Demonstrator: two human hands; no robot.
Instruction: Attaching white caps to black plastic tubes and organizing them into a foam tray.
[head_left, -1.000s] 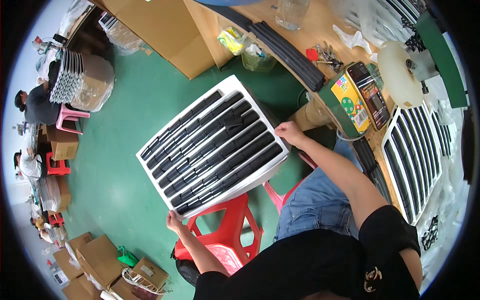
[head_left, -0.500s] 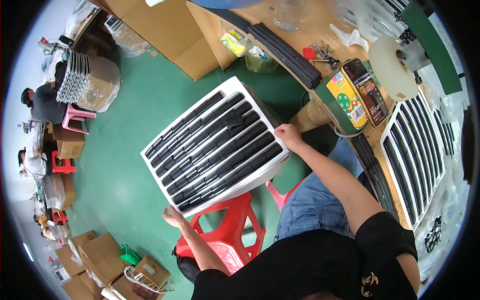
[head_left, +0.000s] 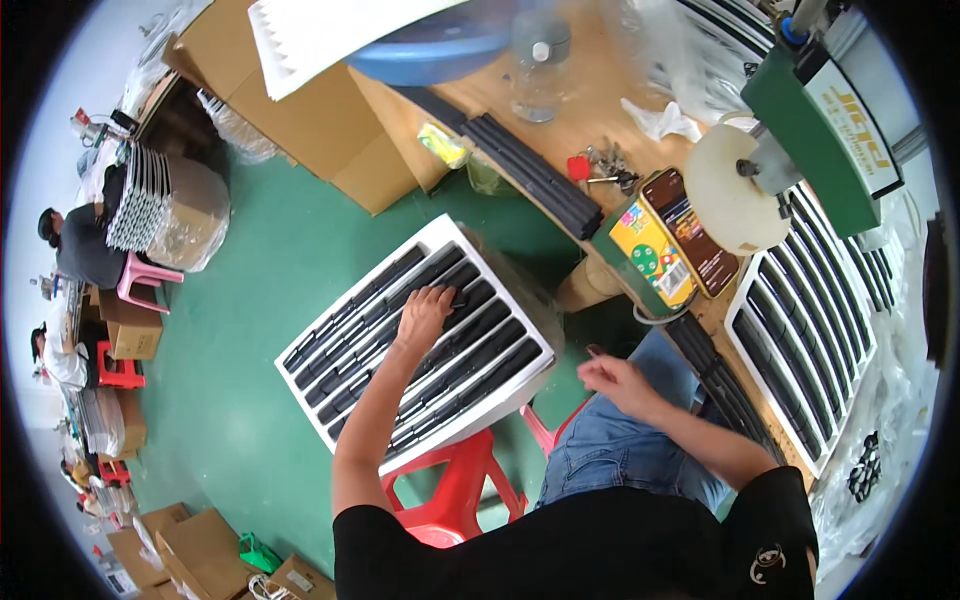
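Note:
A white car grille (head_left: 545,362) with black slats faces up on top of a white stack, in front of a red stool (head_left: 455,490). Over its upper middle slats lies my left hand (head_left: 425,315), palm down, its bent fingers closed around a small loose black piece (head_left: 459,300), which they partly hide. My right hand (head_left: 618,382) is apart from the grille, above my jeans at its right. Its fingers are slightly blurred but spread, and I see nothing held in them.
On the wooden bench at right are a phone (head_left: 690,232), a yellow box (head_left: 652,258), keys (head_left: 605,165), black strips (head_left: 530,172) and a green machine with a pale round wheel (head_left: 735,190). Another grille (head_left: 800,330) lies there. Cartons (head_left: 205,545) stand at lower left; people sit far left.
My left hand has moved from the grille's near corner onto its slats and the loose black piece. My right hand has left the right corner and drawn back. The view has shifted.

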